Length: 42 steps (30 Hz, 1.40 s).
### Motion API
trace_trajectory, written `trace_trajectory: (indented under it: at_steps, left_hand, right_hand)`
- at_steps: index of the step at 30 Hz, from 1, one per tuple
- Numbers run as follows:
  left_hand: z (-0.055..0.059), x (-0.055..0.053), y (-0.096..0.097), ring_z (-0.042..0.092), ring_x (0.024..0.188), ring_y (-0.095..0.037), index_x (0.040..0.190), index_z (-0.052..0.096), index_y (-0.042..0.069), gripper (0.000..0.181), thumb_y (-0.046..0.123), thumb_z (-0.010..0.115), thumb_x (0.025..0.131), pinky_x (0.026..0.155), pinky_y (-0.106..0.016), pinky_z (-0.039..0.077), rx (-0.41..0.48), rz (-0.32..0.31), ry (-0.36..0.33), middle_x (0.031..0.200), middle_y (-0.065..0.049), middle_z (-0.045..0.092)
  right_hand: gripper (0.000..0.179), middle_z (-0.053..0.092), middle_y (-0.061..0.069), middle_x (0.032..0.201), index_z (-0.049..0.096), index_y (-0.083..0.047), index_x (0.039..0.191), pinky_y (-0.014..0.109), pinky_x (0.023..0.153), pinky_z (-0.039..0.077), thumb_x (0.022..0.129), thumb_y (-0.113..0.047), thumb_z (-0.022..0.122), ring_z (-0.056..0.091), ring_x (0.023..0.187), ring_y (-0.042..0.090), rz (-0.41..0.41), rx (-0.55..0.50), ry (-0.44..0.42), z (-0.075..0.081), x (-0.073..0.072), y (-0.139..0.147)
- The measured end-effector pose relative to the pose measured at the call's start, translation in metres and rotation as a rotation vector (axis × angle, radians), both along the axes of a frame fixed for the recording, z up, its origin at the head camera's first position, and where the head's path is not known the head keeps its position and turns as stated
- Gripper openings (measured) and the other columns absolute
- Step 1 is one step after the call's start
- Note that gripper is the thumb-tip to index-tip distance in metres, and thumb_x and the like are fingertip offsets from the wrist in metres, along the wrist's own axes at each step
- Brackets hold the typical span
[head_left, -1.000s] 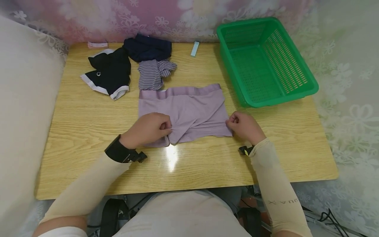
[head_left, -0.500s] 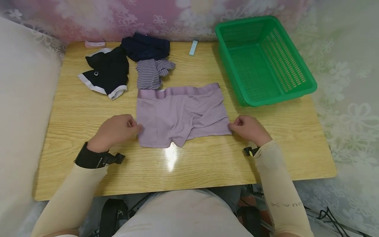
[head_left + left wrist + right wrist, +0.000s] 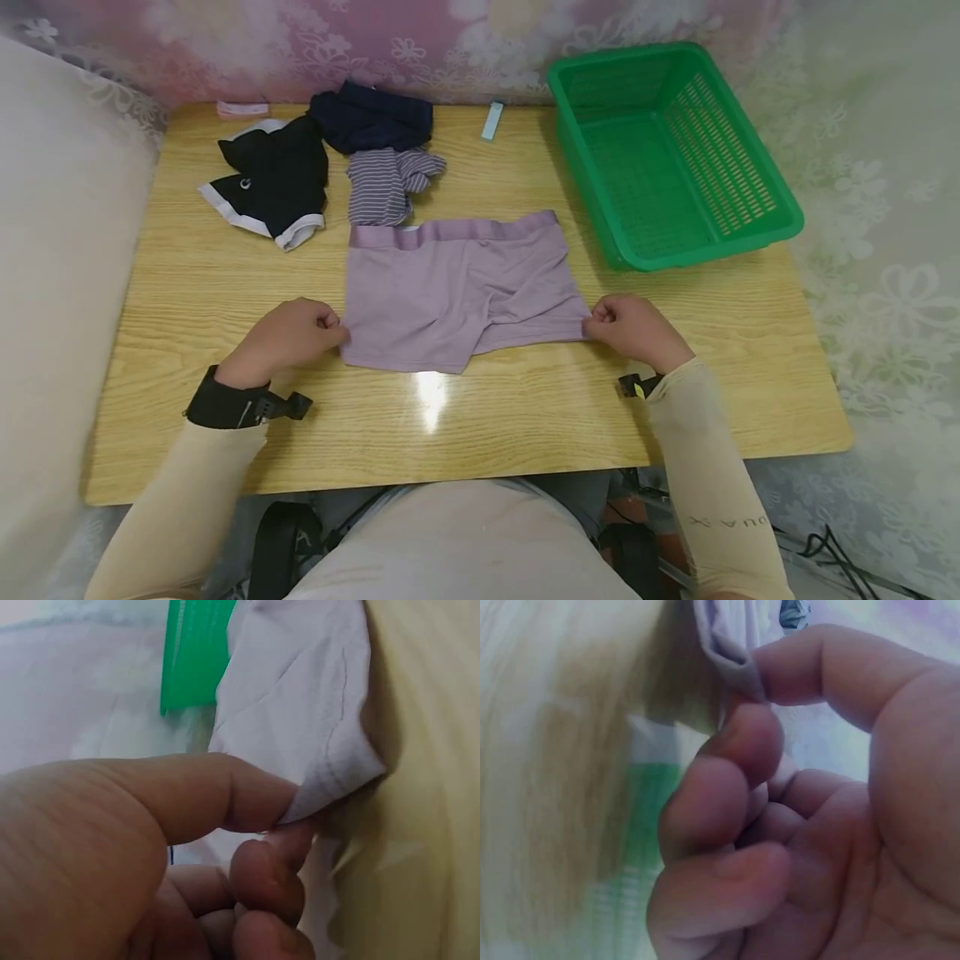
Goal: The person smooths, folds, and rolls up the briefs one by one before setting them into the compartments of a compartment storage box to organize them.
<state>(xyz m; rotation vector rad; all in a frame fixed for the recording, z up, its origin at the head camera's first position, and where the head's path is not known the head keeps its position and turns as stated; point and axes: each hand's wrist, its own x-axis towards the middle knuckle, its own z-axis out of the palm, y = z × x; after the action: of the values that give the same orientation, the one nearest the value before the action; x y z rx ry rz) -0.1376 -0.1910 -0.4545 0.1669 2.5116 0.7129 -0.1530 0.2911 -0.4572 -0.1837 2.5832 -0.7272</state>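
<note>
Mauve boxer briefs [image 3: 420, 283] lie spread on the wooden table, waistband away from me and leg openings toward me. My left hand [image 3: 288, 340] pinches the left leg's outer hem corner between thumb and fingers; the left wrist view shows that stitched hem [image 3: 337, 757] in the pinch. The opposite outer hem corner is held by my right hand [image 3: 633, 329]. In the right wrist view its thumb and forefinger grip the folded edge [image 3: 739, 671], the other fingers curled below. Creases run across the right leg, while the left leg lies flatter.
A green plastic basket [image 3: 618, 242] stands at the back right. Behind the briefs lie a striped garment [image 3: 378, 187], a navy garment [image 3: 371, 117] and black shorts with white trim [image 3: 281, 179]. Small blue [image 3: 492, 122] and pink [image 3: 242, 110] strips lie along the back edge.
My left hand has gone from the middle of the briefs to their left hem corner and pinches it. The left leg has smoothed out; the right hand has shifted slightly outward, keeping its corner.
</note>
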Motion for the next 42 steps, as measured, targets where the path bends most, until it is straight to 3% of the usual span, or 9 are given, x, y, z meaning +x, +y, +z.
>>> trace_trajectory:
  at_steps: [6, 12, 16, 22, 28, 31, 34, 37, 42]
  left_hand:
    - [0.003, -0.004, -0.017, 0.048, 0.068, -0.020, 0.076, 0.068, 0.010, 0.028, 0.027, 0.065, 0.097, 0.064, -0.035, 0.036, 0.003, 0.008, -0.018, 0.067, 0.001, 0.050]
    - [0.010, -0.006, -0.022, 0.046, 0.065, -0.018, 0.074, 0.068, 0.012, 0.034, 0.034, 0.067, 0.099, 0.061, -0.032, 0.035, -0.002, -0.095, -0.078, 0.066, 0.003, 0.048]
    - [0.028, -0.018, -0.013, 0.048, 0.064, -0.020, 0.086, 0.067, 0.010, 0.033, 0.038, 0.063, 0.102, 0.058, -0.034, 0.038, -0.013, -0.064, 0.013, 0.070, -0.001, 0.052]
    - [0.030, -0.064, 0.018, 0.058, 0.076, -0.032, 0.124, 0.063, 0.004, 0.037, 0.035, 0.060, 0.103, 0.061, -0.043, 0.044, -0.015, 0.104, 0.308, 0.094, -0.016, 0.066]
    - [0.005, -0.091, 0.027, 0.060, 0.089, -0.033, 0.107, 0.069, 0.003, 0.063, 0.063, 0.057, 0.096, 0.068, -0.044, 0.047, -0.086, 0.186, 0.208, 0.102, -0.016, 0.067]
    - [-0.004, -0.094, 0.028, 0.060, 0.091, -0.031, 0.105, 0.070, 0.006, 0.067, 0.071, 0.060, 0.091, 0.072, -0.042, 0.046, -0.026, 0.187, 0.191, 0.103, -0.013, 0.067]
    - [-0.009, -0.095, 0.027, 0.058, 0.088, -0.030, 0.101, 0.066, 0.006, 0.058, 0.063, 0.065, 0.092, 0.071, -0.040, 0.044, 0.024, 0.191, 0.218, 0.097, -0.012, 0.065]
    - [-0.013, -0.096, 0.025, 0.055, 0.081, -0.028, 0.091, 0.062, 0.006, 0.046, 0.052, 0.067, 0.097, 0.067, -0.039, 0.041, 0.049, 0.194, 0.254, 0.085, -0.009, 0.059]
    - [-0.021, -0.099, 0.018, 0.050, 0.073, -0.027, 0.079, 0.057, 0.006, 0.048, 0.048, 0.065, 0.100, 0.062, -0.039, 0.037, 0.089, 0.205, 0.293, 0.074, -0.006, 0.051]
  right_hand:
    - [0.029, 0.056, 0.001, 0.071, 0.063, -0.010, 0.079, 0.035, 0.065, 0.041, 0.099, -0.031, 0.063, 0.051, 0.067, 0.020, -0.019, -0.032, 0.002, 0.010, 0.003, 0.014]
    - [0.035, 0.050, 0.000, 0.065, 0.057, -0.009, 0.074, 0.032, 0.061, 0.039, 0.100, -0.030, 0.063, 0.046, 0.061, 0.018, -0.025, -0.121, -0.056, 0.014, 0.006, 0.021]
    - [0.035, 0.050, 0.001, 0.068, 0.056, -0.011, 0.079, 0.033, 0.060, 0.039, 0.100, -0.036, 0.065, 0.048, 0.063, 0.020, -0.065, -0.151, 0.035, 0.009, 0.007, 0.011]
    - [0.036, 0.060, 0.008, 0.092, 0.063, -0.006, 0.127, 0.038, 0.071, 0.045, 0.103, -0.033, 0.061, 0.055, 0.080, 0.025, -0.086, -0.181, 0.176, -0.003, -0.016, -0.022]
    - [0.068, 0.051, 0.029, 0.143, 0.014, -0.002, 0.164, 0.053, 0.110, 0.041, 0.110, -0.032, 0.042, 0.053, 0.131, 0.041, -0.122, -0.096, 0.111, -0.022, -0.062, -0.041]
    - [0.061, 0.038, 0.031, 0.157, 0.020, 0.002, 0.161, 0.054, 0.118, 0.032, 0.111, -0.028, 0.038, 0.039, 0.145, 0.043, -0.176, -0.141, 0.107, -0.026, -0.077, -0.044]
    - [0.049, 0.055, 0.029, 0.130, 0.039, 0.003, 0.149, 0.050, 0.098, 0.048, 0.111, -0.028, 0.040, 0.058, 0.117, 0.040, -0.233, -0.183, 0.114, -0.026, -0.084, -0.048]
    - [0.035, 0.055, 0.016, 0.099, 0.048, -0.001, 0.131, 0.041, 0.073, 0.048, 0.111, -0.029, 0.043, 0.055, 0.085, 0.029, -0.271, -0.185, 0.114, -0.023, -0.087, -0.050]
    - [0.022, 0.051, 0.012, 0.091, 0.050, -0.001, 0.108, 0.037, 0.069, 0.044, 0.110, -0.022, 0.042, 0.053, 0.082, 0.028, -0.262, -0.179, 0.152, -0.023, -0.087, -0.049]
